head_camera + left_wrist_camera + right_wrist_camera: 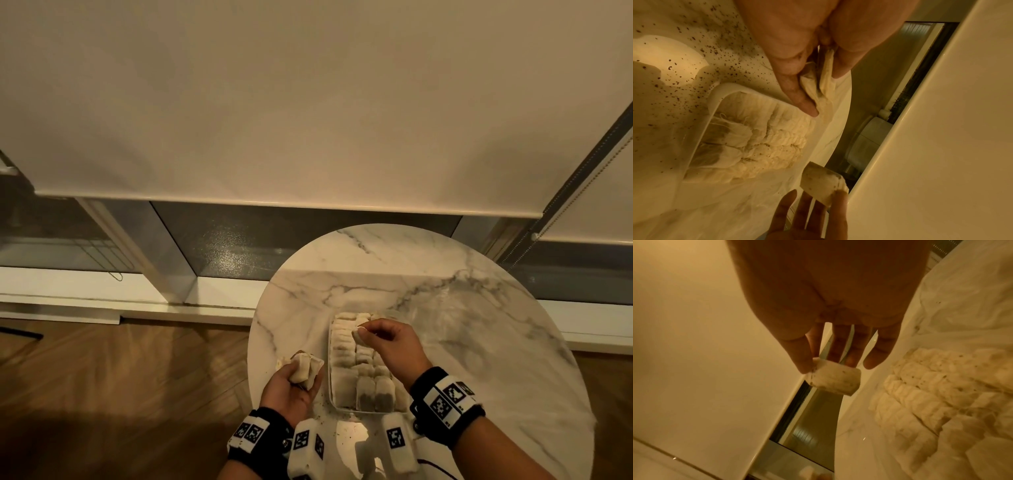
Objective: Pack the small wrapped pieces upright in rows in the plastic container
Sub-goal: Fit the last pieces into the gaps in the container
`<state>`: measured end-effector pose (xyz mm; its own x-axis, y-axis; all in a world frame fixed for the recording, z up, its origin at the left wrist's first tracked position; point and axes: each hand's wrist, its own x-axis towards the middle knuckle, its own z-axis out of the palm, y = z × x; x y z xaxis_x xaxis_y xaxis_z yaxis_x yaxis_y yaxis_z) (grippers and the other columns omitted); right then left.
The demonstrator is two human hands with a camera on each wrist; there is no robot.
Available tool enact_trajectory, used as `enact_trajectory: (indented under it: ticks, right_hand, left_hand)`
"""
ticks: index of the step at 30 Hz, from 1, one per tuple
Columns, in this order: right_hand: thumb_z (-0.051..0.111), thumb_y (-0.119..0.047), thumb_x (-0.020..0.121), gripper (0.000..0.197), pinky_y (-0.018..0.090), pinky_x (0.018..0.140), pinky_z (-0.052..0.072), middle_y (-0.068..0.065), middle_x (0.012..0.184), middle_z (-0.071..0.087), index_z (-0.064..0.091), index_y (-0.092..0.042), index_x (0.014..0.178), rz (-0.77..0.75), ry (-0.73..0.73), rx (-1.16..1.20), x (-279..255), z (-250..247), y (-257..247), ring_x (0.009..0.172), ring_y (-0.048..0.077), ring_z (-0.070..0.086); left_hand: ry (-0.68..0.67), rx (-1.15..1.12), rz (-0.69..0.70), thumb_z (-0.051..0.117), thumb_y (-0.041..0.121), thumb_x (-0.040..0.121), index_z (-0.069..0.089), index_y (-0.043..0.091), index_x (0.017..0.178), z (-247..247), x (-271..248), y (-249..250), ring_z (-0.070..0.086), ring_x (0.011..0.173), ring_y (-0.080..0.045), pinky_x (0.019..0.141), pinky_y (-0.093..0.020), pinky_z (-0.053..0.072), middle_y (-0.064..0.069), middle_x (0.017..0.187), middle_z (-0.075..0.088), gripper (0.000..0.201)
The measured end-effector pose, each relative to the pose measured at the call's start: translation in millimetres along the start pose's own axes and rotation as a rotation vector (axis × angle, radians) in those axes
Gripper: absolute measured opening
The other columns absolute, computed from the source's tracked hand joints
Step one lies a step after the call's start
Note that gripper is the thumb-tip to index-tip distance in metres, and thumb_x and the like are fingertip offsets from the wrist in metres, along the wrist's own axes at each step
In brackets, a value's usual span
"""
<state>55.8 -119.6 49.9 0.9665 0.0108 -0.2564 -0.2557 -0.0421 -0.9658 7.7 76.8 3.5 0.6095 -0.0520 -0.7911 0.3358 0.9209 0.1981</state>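
Round white marble tabletop (pixel 479 308) carries my nearly full clear plastic container (pixel 331 394). My right hand (pixel 394 346) pinches one pale wrapped piece (pixel 359 334) above it; my left hand (pixel 291 387) grips spare pieces (pixel 303 368). Next I'd lower it upright into a row gap.

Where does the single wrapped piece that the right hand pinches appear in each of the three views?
Head: the wrapped piece is right of centre, low, over the far part of the plastic container.
Left wrist: wrapped piece at the bottom, right of centre, above the right hand.
Right wrist: wrapped piece in the middle, at the fingertips.
Shared landmark: the rows of packed pieces in the container.
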Motion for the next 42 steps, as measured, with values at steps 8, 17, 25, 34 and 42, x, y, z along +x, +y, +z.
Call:
enact_trajectory:
  ticks: [8, 17, 25, 34, 42]
  right_hand:
    - [0.074, -0.009, 0.086, 0.003, 0.034, 0.069, 0.057, 0.010, 0.087, 0.075, 0.076, -0.010, 0.085, 0.112, 0.011, -0.156, 12, -9, 24, 0.077, 0.017, 0.068]
    - [0.067, -0.015, 0.091, 0.005, 0.045, 0.073, 0.059, 0.010, 0.079, 0.070, 0.068, -0.015, 0.086, 0.227, -0.025, -0.466, 12, -35, 61, 0.071, 0.022, 0.064]
    - [0.061, -0.025, 0.094, 0.005, 0.019, 0.056, 0.048, -0.005, 0.091, 0.064, 0.066, -0.026, 0.096, 0.307, -0.117, -0.774, 7, -55, 72, 0.071, 0.008, 0.059]
    - [0.061, -0.022, 0.095, 0.013, 0.022, 0.066, 0.046, -0.006, 0.095, 0.062, 0.061, -0.033, 0.087, 0.309, -0.165, -0.844, 15, -58, 73, 0.082, 0.012, 0.059]
    - [0.062, -0.019, 0.093, 0.015, 0.029, 0.066, 0.059, 0.002, 0.104, 0.063, 0.061, -0.031, 0.085, 0.408, -0.237, -0.841, 18, -47, 86, 0.081, 0.019, 0.065]
  left_hand:
    - [0.029, 0.026, -0.010, 0.048, 0.006, 0.098, 0.061, 0.002, 0.103, -17, 10, 11, 0.060, 0.092, -0.035, 0.060, -0.045, 0.060, -0.021, 0.100, 0.063, 0.015]
    - [-0.002, 0.075, -0.027, 0.045, 0.007, 0.099, 0.060, 0.004, 0.101, -15, 17, 8, 0.059, 0.090, -0.034, 0.055, -0.042, 0.061, -0.021, 0.097, 0.062, 0.016]
    - [-0.004, 0.149, -0.033, 0.044, 0.008, 0.100, 0.060, 0.003, 0.100, -6, 18, -3, 0.058, 0.083, -0.032, 0.057, -0.039, 0.061, -0.021, 0.090, 0.064, 0.017]
    - [-0.006, 0.163, -0.034, 0.045, 0.009, 0.100, 0.060, 0.003, 0.097, 3, 10, -9, 0.058, 0.083, -0.033, 0.056, -0.040, 0.060, -0.018, 0.067, 0.070, 0.016]
    - [0.004, 0.134, -0.016, 0.043, 0.008, 0.101, 0.059, 0.003, 0.098, 5, 4, -12, 0.058, 0.085, -0.034, 0.054, -0.041, 0.059, -0.019, 0.067, 0.071, 0.017]
